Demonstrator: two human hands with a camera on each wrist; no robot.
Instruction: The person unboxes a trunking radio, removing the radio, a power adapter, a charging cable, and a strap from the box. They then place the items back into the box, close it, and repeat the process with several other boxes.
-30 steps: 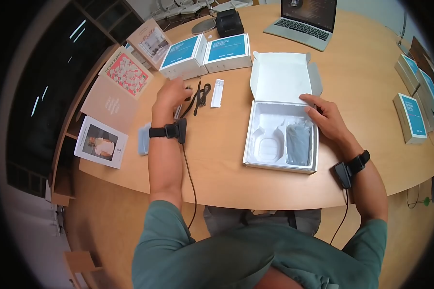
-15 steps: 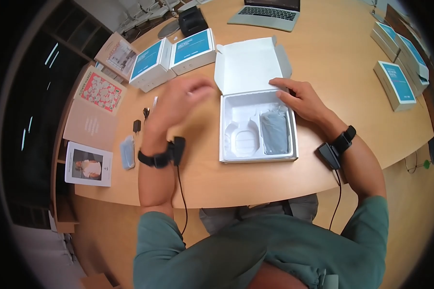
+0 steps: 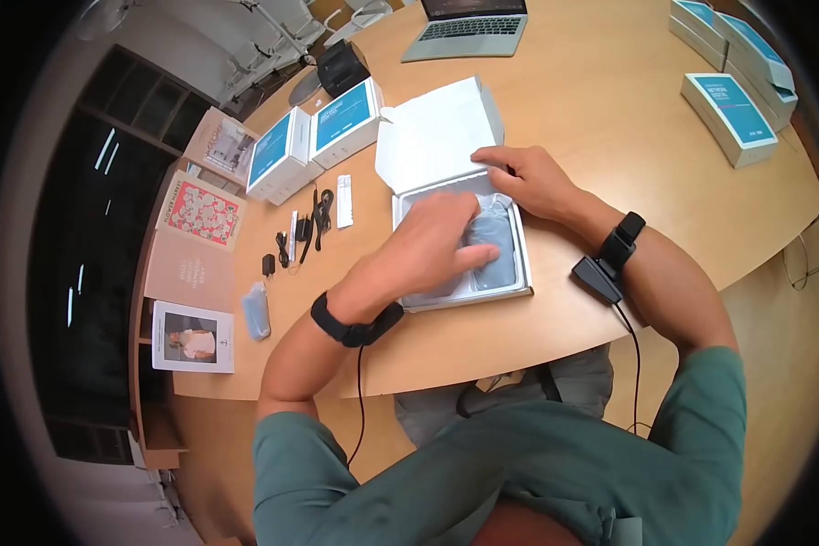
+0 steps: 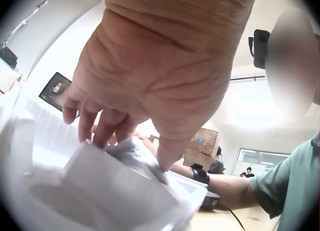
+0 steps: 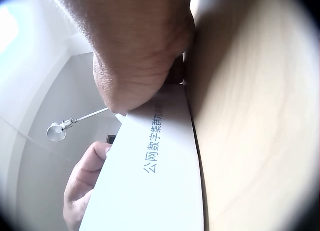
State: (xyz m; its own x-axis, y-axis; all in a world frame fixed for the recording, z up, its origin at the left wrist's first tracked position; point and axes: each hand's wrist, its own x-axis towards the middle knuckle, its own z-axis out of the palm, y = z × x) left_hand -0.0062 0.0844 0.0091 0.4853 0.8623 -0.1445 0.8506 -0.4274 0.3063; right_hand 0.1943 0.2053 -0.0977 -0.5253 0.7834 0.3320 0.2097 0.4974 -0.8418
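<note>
A white box [image 3: 507, 294] with a moulded white insert lies on the table, its lid [image 3: 435, 136] folded back. In the insert's right side rests a grey-blue thing wrapped in clear plastic [image 3: 499, 273]. My left hand [image 3: 419, 241] reaches over the box, thumb across the wrapped thing and fingers bent down at its left and far edge. From the left wrist view, thumb and fingers spread to either side of the wrapping [image 4: 135, 153]. At the far right corner my right hand [image 3: 535, 185] rests against the box, forefinger by the lid's fold and thumb at the rim.
Left of the box lie black cables [image 3: 320, 217], a small black adapter [image 3: 268, 265], a white strip [image 3: 344, 201] and a blue-grey wrapped item [image 3: 256, 311]. Closed boxes [image 3: 344, 118] stand behind, more [image 3: 731, 116] at right. A laptop [image 3: 464, 36] is at the back.
My left hand has left the cables at the left and swung right, down over the wrapped thing in the box. The right hand keeps its place at the box corner. The head view has shifted.
</note>
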